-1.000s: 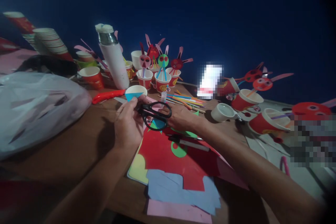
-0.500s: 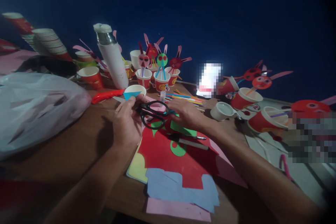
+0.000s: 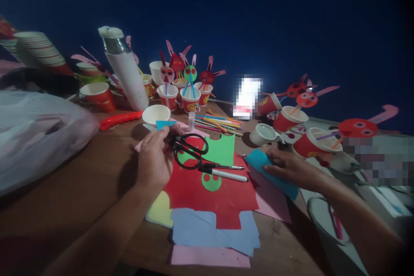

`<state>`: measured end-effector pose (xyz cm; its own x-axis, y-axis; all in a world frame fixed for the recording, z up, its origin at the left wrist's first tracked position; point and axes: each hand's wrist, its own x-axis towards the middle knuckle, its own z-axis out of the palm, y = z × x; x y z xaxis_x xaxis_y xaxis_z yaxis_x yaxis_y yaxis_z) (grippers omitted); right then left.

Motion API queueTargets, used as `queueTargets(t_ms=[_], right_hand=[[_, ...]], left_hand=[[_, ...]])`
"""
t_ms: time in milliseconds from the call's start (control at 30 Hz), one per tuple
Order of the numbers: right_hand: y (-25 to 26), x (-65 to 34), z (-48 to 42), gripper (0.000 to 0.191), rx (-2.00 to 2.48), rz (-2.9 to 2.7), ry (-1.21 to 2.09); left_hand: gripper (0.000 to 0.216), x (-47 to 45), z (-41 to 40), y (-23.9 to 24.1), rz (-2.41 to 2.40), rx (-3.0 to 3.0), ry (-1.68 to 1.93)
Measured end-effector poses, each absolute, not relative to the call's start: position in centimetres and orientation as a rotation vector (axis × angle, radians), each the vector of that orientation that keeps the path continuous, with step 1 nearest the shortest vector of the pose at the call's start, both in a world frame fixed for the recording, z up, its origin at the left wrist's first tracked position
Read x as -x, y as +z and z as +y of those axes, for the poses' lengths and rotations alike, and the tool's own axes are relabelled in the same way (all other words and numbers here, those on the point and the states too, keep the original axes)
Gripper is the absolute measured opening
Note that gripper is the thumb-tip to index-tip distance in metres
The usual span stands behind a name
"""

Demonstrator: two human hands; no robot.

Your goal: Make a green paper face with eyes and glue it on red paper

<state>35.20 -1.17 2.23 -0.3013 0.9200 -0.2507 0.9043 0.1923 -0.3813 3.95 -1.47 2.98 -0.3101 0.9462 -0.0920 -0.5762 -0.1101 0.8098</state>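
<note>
My left hand (image 3: 155, 151) is closed around the blade end of black-handled scissors (image 3: 190, 151), their finger loops pointing right. A small blue paper piece (image 3: 165, 124) with a pointed corner stands up from the same fingers. Off to the right, my right hand (image 3: 287, 166) grips a larger sheet of blue paper (image 3: 263, 164) by its upper side. Between the hands lie red paper (image 3: 233, 196) with cut edges, green paper (image 3: 223, 148), a green disc with red dots (image 3: 211, 182), a white marker (image 3: 229, 175) and a dark pen (image 3: 226, 167).
Paper cups with paper rabbit heads (image 3: 190, 73) line the back and right. A white thermos (image 3: 124, 73), a red-handled tool (image 3: 119, 120) and a plastic bag (image 3: 42, 138) are on the left. Coloured sticks (image 3: 220, 123), a clear tube (image 3: 192, 121) and a small white cup (image 3: 263, 134) sit behind the papers.
My right hand has moved right, away from the scissors, and now carries the blue sheet. The green paper is uncovered. My left hand keeps the scissors and small blue piece; the view has turned slightly right.
</note>
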Motion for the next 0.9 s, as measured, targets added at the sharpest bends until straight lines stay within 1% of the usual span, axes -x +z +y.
queueTargets(t_ms=[67, 133, 200, 267, 367, 467, 533, 600, 733, 800, 900], right_hand=[[1.3, -35.5, -1.6, 0.030, 2.014, -2.402, 0.592], [0.9, -35.3, -2.2, 0.032, 2.195, -2.384, 0.272], [1.0, -34.5, -2.9, 0.033, 2.182, -2.385, -0.057], [1.6, -33.4, -3.6, 0.032, 2.037, -2.365, -0.274], [2.4, -31.5, -4.1, 0.029, 1.869, -2.321, -0.354], [2.6, -30.2, -3.7, 0.028, 1.873, -2.321, -0.436], [2.5, -30.2, -3.2, 0.023, 1.944, -2.314, -0.392], [2.5, -30.3, -2.9, 0.019, 1.964, -2.276, -0.232], [3.3, -29.6, -3.4, 0.020, 1.657, -2.207, 0.255], [3.8, -28.5, -4.1, 0.019, 1.496, -2.175, 0.431], [4.0, -26.6, -5.0, 0.018, 1.335, -2.152, 0.438]], left_hand=[[0.012, -4.1, -1.4, 2.7, 0.961, -0.570, 1.668], [0.011, -4.3, -1.3, 2.3, 0.972, -0.574, 1.679], [0.009, -4.6, -1.3, 1.9, 0.970, -0.589, 1.700], [0.010, -5.0, -1.4, 1.5, 0.984, -0.616, 1.669], [0.015, -5.5, -1.8, 1.2, 1.000, -0.640, 1.563], [0.015, -5.9, -2.2, 1.0, 1.004, -0.682, 1.507], [0.013, -6.1, -2.4, 0.9, 1.010, -0.702, 1.502], [0.013, -6.1, -2.5, 0.8, 1.003, -0.694, 1.486], [0.015, -6.3, -2.7, 0.4, 0.978, -0.691, 1.433], [0.015, -6.5, -2.8, 0.1, 0.979, -0.713, 1.418], [0.017, -6.7, -2.8, -0.6, 0.992, -0.782, 1.384]])
